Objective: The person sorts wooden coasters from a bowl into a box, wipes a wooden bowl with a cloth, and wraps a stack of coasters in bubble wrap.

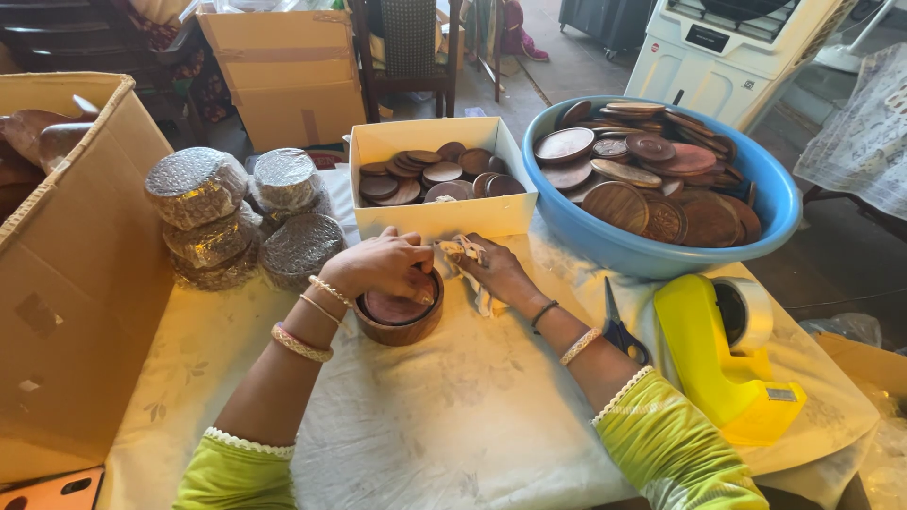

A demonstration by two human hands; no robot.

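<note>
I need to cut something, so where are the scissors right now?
In the head view, the scissors lie on the table's right side, between the right forearm and the yellow tape dispenser.

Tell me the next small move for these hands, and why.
Probably bring the cloth in the right hand down onto the round wooden holder. The left hand already rests on the holder's rim, steadying it, while the cloth is beside the holder rather than on it.
</note>
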